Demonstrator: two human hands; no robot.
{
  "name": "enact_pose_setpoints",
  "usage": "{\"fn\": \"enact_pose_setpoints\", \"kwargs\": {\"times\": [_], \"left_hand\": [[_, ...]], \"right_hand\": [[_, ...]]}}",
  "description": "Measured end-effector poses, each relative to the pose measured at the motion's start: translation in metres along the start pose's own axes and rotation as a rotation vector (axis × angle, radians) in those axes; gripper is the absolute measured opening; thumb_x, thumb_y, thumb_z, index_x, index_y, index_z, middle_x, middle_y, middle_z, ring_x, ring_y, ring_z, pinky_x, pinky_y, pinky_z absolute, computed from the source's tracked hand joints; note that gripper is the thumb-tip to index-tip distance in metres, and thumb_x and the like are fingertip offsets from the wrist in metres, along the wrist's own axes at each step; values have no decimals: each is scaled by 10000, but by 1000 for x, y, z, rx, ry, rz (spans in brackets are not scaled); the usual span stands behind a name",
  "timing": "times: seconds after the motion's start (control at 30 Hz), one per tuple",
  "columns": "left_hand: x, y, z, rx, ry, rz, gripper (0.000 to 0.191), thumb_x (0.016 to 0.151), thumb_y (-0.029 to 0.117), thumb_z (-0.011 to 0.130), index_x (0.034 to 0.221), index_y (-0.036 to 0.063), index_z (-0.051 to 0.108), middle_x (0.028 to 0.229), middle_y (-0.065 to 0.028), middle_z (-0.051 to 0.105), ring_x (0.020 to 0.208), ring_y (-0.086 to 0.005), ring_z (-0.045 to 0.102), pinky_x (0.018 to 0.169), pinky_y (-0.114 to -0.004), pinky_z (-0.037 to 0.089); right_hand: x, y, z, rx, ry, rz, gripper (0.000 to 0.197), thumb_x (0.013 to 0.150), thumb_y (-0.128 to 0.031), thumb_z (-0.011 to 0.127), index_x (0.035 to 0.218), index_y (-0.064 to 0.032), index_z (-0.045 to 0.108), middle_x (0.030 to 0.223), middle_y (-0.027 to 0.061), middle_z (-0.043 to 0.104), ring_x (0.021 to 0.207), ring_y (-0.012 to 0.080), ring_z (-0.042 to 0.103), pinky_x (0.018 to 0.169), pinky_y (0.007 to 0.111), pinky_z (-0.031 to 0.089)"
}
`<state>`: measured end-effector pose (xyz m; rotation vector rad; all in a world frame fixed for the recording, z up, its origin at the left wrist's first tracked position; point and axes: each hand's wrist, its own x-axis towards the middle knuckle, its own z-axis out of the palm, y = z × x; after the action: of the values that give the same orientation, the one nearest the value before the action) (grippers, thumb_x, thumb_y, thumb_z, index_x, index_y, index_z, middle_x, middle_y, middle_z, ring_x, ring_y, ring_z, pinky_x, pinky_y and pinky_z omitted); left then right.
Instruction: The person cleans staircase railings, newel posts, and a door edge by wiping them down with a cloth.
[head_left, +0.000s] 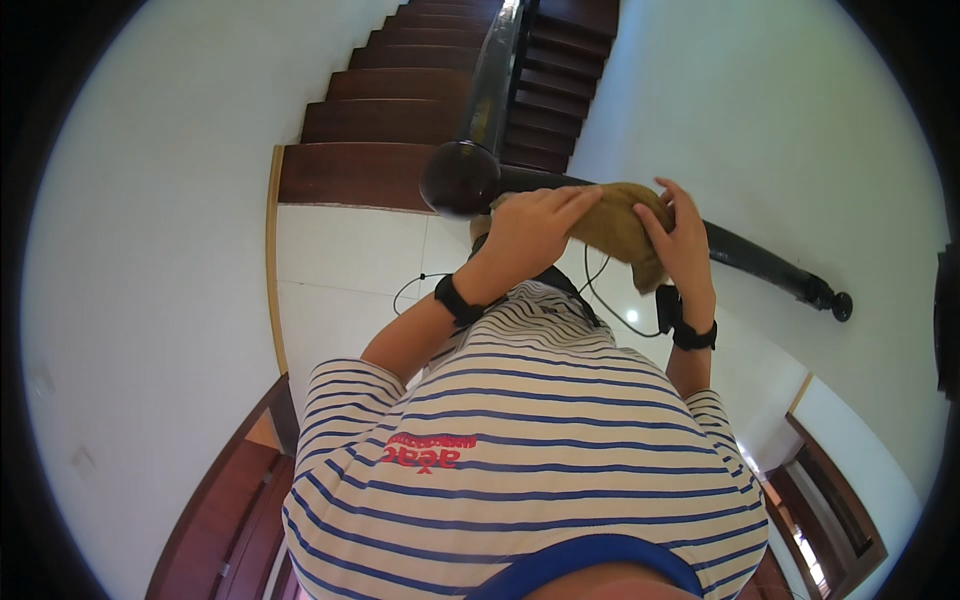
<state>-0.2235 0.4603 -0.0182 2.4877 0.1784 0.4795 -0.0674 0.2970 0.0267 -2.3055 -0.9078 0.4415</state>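
A brown cloth (619, 217) is draped over the dark handrail (772, 259) beside the round newel cap (460, 180). My left hand (529, 225) lies flat on the cloth's left part, its fingers pointing right. At the cloth's right end, my right hand (682, 232) has its thumb and fingers curved around the cloth and grips it. The cloth's lower corner hangs below the rail near my right wrist. Both wrists wear black bands, and a small black device sits at the right one.
Dark wooden stairs (390, 120) rise ahead, with a second sloping handrail (491, 82) between two flights. Pale walls stand on both sides. Thin black cables (611, 304) hang near my waist above the light tiled floor (337, 247). Wooden doors (240, 517) are at the lower left.
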Motion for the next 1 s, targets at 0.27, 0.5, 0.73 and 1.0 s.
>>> {"fn": "enact_pose_setpoints", "kwargs": {"times": [0.27, 0.5, 0.73, 1.0], "left_hand": [[10, -9, 41, -116, -257, -372, 485, 778, 74, 553, 1261, 107, 583, 1038, -167, 676, 886, -358, 662, 779, -430, 536], [17, -1, 16, -119, -412, -411, 435, 775, 77, 539, 1202, 93, 618, 1034, -187, 675, 943, -374, 646, 849, -436, 523], [5, -34, 6, -103, -268, -56, 497, 802, -81, 446, 1260, 40, 593, 1131, -168, 635, 1056, -345, 599, 922, -385, 474], [50, -10, -22, 212, 156, 259, 602, 763, -66, 474, 1319, 135, 588, 1305, -86, 598, 1251, -300, 509, 1054, -429, 385]], "right_hand": [[-26, 89, 78, 249, -256, -4, 442, 791, -232, 799, 1075, -2, 551, 1028, 139, 582, 943, 259, 591, 812, 354, 498], [-30, 107, 138, -220, 254, -201, 426, 693, -69, 751, 1003, -22, 463, 941, 149, 487, 844, 341, 501, 744, 446, 436], [-3, 133, 62, -248, 144, -72, 358, 686, 60, 595, 987, -130, 632, 936, 92, 646, 910, 316, 611, 772, 417, 496], [22, 79, -50, -441, 487, -430, 532, 680, 133, 529, 1113, -134, 685, 1122, 40, 688, 1049, 276, 633, 893, 381, 506]]}}
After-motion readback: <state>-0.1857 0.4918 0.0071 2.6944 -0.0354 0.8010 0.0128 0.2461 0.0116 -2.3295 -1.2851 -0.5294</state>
